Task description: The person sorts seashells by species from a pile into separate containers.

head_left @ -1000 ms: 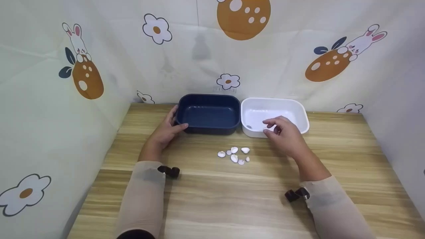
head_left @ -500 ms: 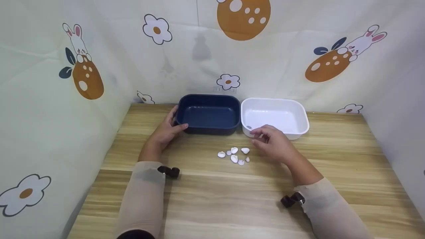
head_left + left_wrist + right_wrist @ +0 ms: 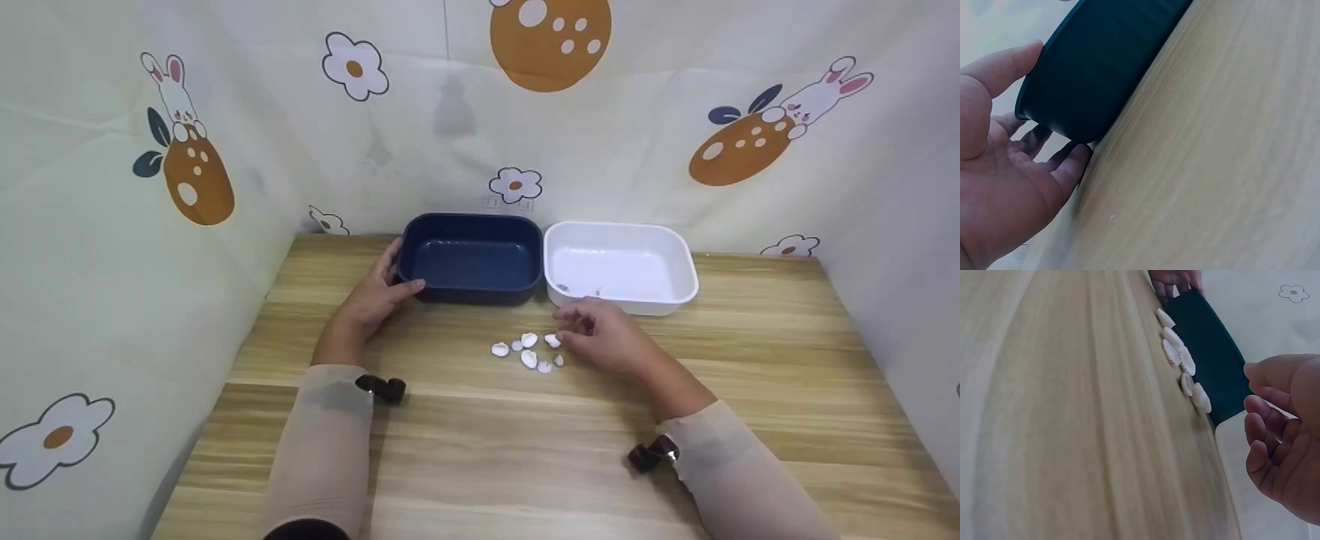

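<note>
My left hand [image 3: 379,292] holds the left end of a dark blue plastic bin [image 3: 480,295], thumb on the front rim and fingers around the end wall. In the left wrist view the thumb touches the rim, and a fingertip meets the bin's lower corner. My right hand [image 3: 606,337] hovers in front of the white bin [image 3: 660,307], its fingers loosely bent with nothing between them. Several small white seashells [image 3: 529,358] lie just left of its fingertips, closest being one shell [image 3: 553,340]. In the right wrist view the shells [image 3: 1202,398] rest on the wood, apart from the hand.
Both bins stand side by side at the back of the wooden table [image 3: 487,465]. Two small greyish things, too small to identify, show near the white bin's front left inside. A patterned cloth [image 3: 450,112] hangs behind and beside the table.
My right hand has moved left and toward me, from over the white bin to beside the shells. A second small thing now shows inside that bin. My left hand stays put.
</note>
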`<action>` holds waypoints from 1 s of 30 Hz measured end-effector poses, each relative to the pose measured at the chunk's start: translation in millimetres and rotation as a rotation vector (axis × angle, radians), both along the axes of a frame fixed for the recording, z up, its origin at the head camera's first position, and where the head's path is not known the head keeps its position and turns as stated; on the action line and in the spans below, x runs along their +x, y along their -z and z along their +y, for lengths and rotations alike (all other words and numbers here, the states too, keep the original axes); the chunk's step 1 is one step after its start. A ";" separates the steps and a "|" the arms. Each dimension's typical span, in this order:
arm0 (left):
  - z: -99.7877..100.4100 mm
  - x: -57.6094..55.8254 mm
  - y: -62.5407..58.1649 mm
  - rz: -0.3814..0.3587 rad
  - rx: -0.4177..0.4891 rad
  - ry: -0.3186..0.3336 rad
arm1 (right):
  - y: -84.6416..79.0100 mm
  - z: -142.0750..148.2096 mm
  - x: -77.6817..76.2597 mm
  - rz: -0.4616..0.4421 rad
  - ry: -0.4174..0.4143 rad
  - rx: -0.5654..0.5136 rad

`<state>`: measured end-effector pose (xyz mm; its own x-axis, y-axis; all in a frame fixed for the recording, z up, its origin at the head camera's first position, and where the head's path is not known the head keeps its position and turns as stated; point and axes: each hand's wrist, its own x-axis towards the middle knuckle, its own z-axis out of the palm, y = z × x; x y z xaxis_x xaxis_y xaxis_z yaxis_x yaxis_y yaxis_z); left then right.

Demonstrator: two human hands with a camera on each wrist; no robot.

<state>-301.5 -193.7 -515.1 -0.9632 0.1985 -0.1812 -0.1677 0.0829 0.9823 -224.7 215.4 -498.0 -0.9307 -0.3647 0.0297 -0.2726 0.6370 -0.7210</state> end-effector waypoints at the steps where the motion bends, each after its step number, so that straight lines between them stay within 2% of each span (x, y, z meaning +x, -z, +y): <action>1: 0.1 0.0 -0.2 0.000 0.000 0.000 | 1.1 -0.1 -0.2 -0.009 -0.008 0.006; 9: 0.3 0.6 -0.8 -0.002 -0.013 -0.004 | 6.6 -0.9 0.0 -0.034 -0.028 0.061; 16: 1.5 0.5 -0.5 0.003 0.048 0.007 | 12.7 0.3 -2.7 -0.024 -0.057 0.076; 30: 1.1 0.0 0.4 -0.004 0.040 -0.002 | 17.9 -1.8 -3.8 -0.022 -0.098 0.096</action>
<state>-301.4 -192.6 -515.5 -0.9629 0.2037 -0.1769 -0.1718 0.0429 0.9842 -228.5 213.6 -515.9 -0.8905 -0.4541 -0.0293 -0.3220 0.6744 -0.6645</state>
